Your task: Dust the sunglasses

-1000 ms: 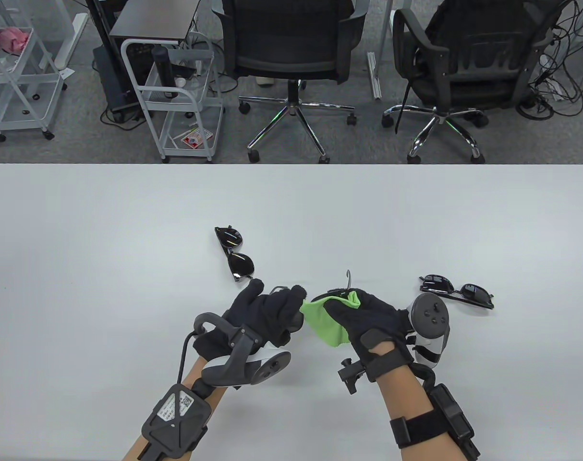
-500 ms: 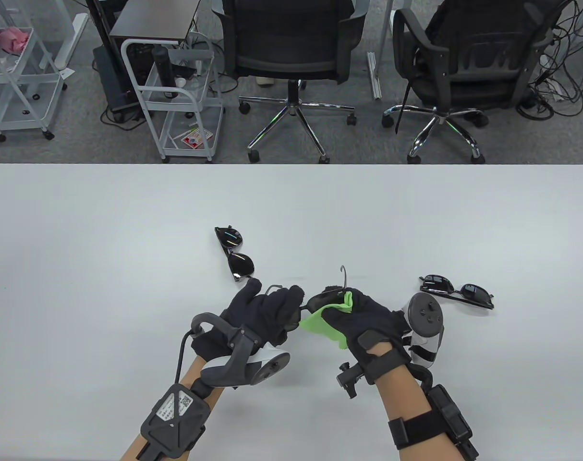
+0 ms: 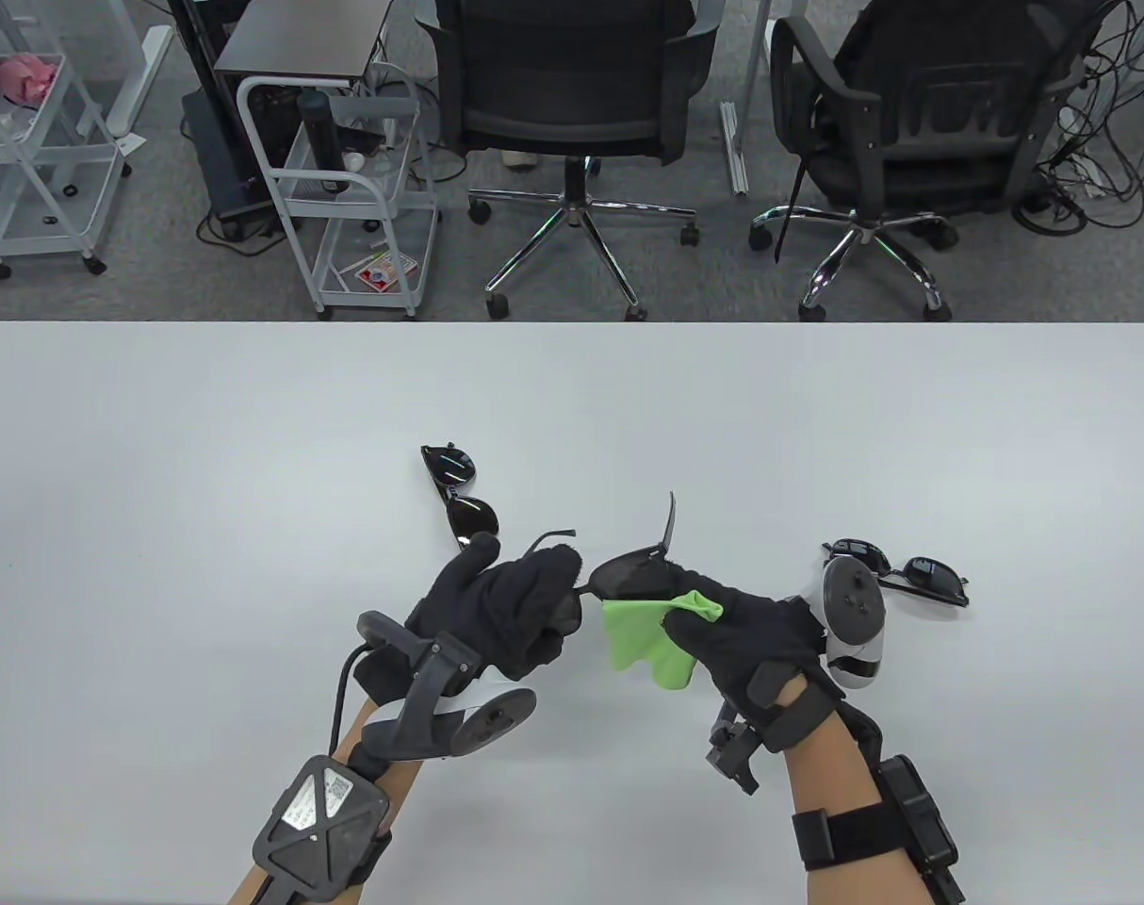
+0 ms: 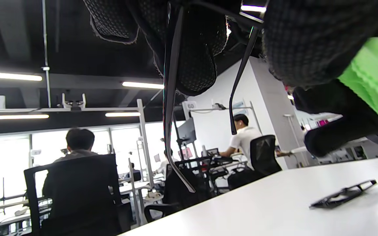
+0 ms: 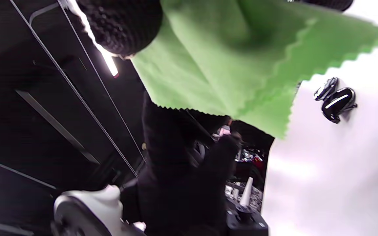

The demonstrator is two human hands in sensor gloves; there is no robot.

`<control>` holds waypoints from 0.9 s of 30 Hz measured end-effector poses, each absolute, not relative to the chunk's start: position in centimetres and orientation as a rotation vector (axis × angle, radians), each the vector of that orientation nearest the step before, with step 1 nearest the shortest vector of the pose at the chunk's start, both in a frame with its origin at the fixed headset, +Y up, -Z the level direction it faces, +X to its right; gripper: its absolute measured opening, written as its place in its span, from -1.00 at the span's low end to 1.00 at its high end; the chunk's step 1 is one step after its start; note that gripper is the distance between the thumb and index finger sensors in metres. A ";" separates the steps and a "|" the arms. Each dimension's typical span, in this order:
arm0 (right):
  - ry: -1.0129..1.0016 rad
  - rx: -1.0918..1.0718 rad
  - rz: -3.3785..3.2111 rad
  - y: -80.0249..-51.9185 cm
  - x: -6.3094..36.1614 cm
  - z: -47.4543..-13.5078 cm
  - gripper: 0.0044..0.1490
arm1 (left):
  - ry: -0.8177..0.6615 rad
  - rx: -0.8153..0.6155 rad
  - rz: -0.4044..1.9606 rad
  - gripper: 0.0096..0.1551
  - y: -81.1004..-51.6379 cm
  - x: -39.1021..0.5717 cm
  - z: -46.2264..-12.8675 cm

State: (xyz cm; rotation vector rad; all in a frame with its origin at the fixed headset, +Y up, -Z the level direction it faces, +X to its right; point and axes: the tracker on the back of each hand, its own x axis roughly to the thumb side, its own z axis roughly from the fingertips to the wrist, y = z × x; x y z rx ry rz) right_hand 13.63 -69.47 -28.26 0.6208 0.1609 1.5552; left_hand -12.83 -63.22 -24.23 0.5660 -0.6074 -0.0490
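**Hands holding sunglasses and green cloth above the table**

The left hand (image 3: 501,608) is gripping a pair of sunglasses (image 3: 629,573) by one side, its fingers curled around the frame, lifting them off the table (image 3: 252,452). One lens is showing between the two hands, and both temple arms are sticking out away from the person. In the left wrist view the temples are hanging down past the gloved fingers (image 4: 195,49).

The right hand (image 3: 737,627) is pinching a green cloth (image 3: 652,636) just beside that lens; the cloth is bunching at the fingertips and hanging below the hand. Whether the cloth is touching the lens cannot be told.

A second pair (image 3: 461,497) is lying folded on the table just beyond the left hand. A third pair (image 3: 911,572) is lying on the table just beyond the right hand, partly behind its tracker (image 3: 855,622).
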 end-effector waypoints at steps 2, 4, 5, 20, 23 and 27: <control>0.185 0.641 1.586 -69.4 12.4 -28.1 -0.25 | -0.600 0.568 -0.035 0.20 -63.2 -12.9 -24.2; 0.231 0.682 1.592 -69.4 11.0 -27.8 -0.24 | -0.598 0.586 -0.070 0.21 -63.2 -12.5 -24.0; 0.244 0.692 1.610 -69.4 10.4 -27.7 -0.23 | -0.605 0.594 -0.082 0.21 -63.2 -12.4 -23.9; 0.049 0.328 1.689 -70.1 9.3 -26.5 -0.49 | -0.655 0.590 -0.086 0.24 -63.5 -9.5 -22.5; 0.041 0.350 1.699 -70.0 9.4 -26.5 -0.49 | -0.666 0.534 -0.014 0.25 -63.3 -9.8 -22.7; 0.131 0.386 1.642 -70.3 9.0 -26.7 -0.47 | -0.644 0.549 -0.080 0.23 -63.2 -10.2 -22.8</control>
